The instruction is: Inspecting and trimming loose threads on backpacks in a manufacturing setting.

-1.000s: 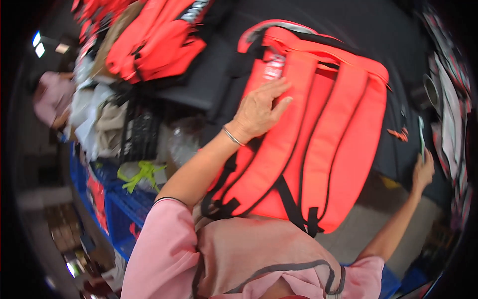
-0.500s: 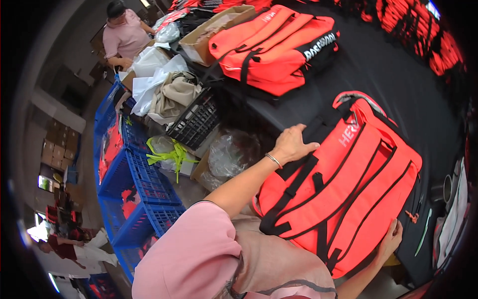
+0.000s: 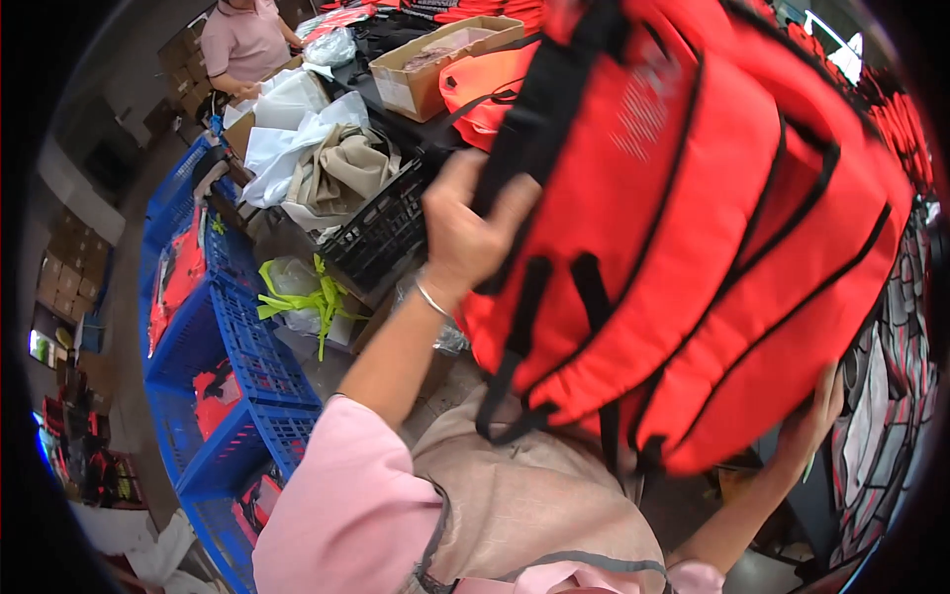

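A large red backpack [image 3: 683,238] with black trim, padded shoulder straps and dangling black webbing is raised in front of me, slightly blurred. My left hand [image 3: 470,233] grips its left edge beside the black panel, with the thumb in front and the fingertips hidden. At the lower right edge is my right hand [image 3: 819,401], holding the bag's side. Some of its fingers are hidden behind the bag. Behind the lifted backpack a second red backpack [image 3: 483,87] lies on the table, mostly covered from view.
Left of me stand blue plastic crates [image 3: 223,327] holding red pieces. A black basket [image 3: 371,223] carries beige cloth, near an open cardboard box [image 3: 396,87]. Lime-green strips [image 3: 307,302] hang below it. A person in pink [image 3: 242,45] works at the far left. Grey-and-red pieces [image 3: 881,426] lie at the right.
The backpack has risen from the table toward me, both hands moving with it. My left hand, spread beside the bag before, now grips its edge. The view has shifted slightly.
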{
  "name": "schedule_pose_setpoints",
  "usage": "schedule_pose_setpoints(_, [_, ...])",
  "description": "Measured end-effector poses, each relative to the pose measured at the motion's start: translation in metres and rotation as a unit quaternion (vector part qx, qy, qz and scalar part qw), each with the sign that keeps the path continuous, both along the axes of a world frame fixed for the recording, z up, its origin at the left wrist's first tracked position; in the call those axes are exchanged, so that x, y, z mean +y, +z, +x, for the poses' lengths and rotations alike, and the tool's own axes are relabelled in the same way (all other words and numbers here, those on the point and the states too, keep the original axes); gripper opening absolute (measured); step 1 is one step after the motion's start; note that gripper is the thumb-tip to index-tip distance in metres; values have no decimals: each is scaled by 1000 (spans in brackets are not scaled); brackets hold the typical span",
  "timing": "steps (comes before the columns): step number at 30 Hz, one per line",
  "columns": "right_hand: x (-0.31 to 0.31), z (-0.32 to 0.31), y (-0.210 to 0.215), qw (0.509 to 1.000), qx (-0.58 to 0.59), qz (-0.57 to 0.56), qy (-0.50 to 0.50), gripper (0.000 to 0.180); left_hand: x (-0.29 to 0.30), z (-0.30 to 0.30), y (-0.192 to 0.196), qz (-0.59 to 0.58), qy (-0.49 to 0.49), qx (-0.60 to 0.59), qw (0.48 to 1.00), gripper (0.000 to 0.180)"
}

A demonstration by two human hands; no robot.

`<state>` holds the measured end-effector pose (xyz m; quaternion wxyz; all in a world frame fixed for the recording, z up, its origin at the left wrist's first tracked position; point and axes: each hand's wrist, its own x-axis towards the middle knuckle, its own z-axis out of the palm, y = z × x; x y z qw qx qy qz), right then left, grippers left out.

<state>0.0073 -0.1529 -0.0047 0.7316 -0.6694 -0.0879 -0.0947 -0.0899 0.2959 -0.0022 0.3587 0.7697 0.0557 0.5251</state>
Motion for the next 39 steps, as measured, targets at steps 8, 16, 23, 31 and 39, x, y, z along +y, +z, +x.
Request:
schedule_pose_setpoints(8, [185, 62, 107, 971, -218, -62, 73, 32, 128, -5, 43, -233, -8, -140, 962, 41])
schedule_pose_setpoints(16, [201, 42, 127, 969, -212, -13, 128, 27, 168, -22, 39, -303, -42, -124, 944, 30])
schedule_pose_setpoints(23, [140, 55, 97, 992, -103, -18, 73, 41, 117, 9, 47, -249, -65, 23, 966, 36])
schedule_pose_setpoints(31, [12, 58, -1, 999, 16, -11, -34, 52, 32, 100, 5, -242, -191, 281, 909, 47])
schedule_pose_setpoints(39, [-43, 31, -119, 930, 184, -264, -180, 70, 9, 82, -122, -187, -180, 304, 917, 69])
